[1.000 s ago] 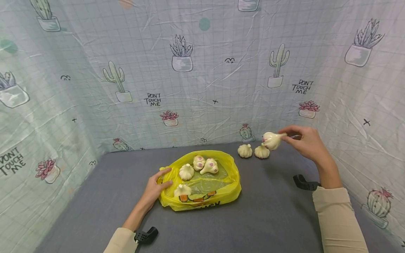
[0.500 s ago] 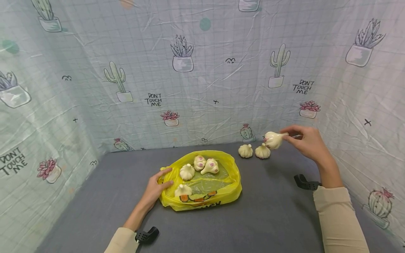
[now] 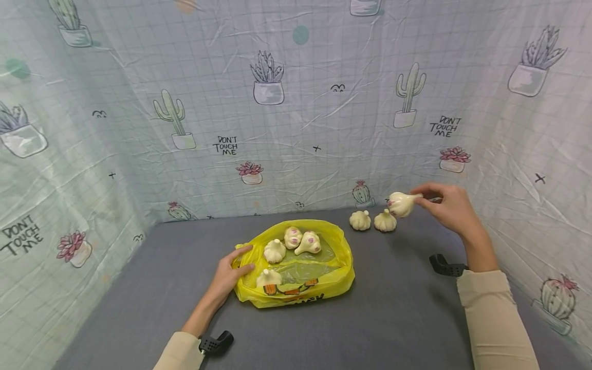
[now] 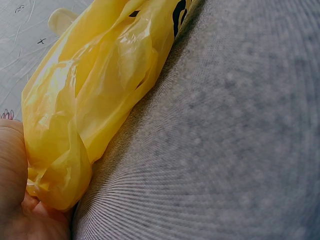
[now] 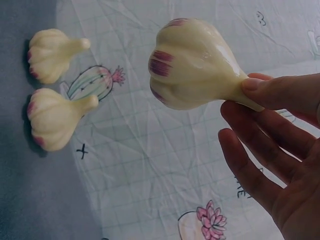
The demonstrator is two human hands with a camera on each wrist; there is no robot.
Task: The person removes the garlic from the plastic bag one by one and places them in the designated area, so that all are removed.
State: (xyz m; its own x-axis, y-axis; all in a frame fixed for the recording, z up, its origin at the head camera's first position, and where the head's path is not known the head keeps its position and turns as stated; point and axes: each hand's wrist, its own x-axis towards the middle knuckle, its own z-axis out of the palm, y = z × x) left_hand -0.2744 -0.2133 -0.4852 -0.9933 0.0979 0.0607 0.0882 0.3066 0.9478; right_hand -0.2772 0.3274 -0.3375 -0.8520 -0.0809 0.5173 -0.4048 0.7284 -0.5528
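Note:
My right hand (image 3: 446, 208) is raised at the back right, pinching a garlic bulb (image 5: 192, 65) by its stem between thumb and fingers. The bulb is cream with purple streaks and is tilted sideways, off the table. Two more garlic bulbs (image 3: 360, 220) rest on the table just left of it. A yellow plastic bag (image 3: 344, 277) lies with its mouth spread, holding several garlic bulbs (image 3: 275, 252). My left hand (image 3: 226, 275) grips the bag's left edge, thumb and a finger reaching over the rim. In the left wrist view, bunched yellow plastic hides most fingers.
The table (image 3: 370, 329) has a dark grey cloth. Behind it and at both sides hangs a curtain (image 3: 296, 128) printed with cacti. A black wrist strap piece (image 3: 446, 265) juts from the right wrist, and a similar one (image 3: 217, 343) from the left.
Hardly anything differs. The held garlic bulb has tilted slightly and shifted a little to the right; the view has drifted by a few pixels. The left hand keeps its place on the bag.

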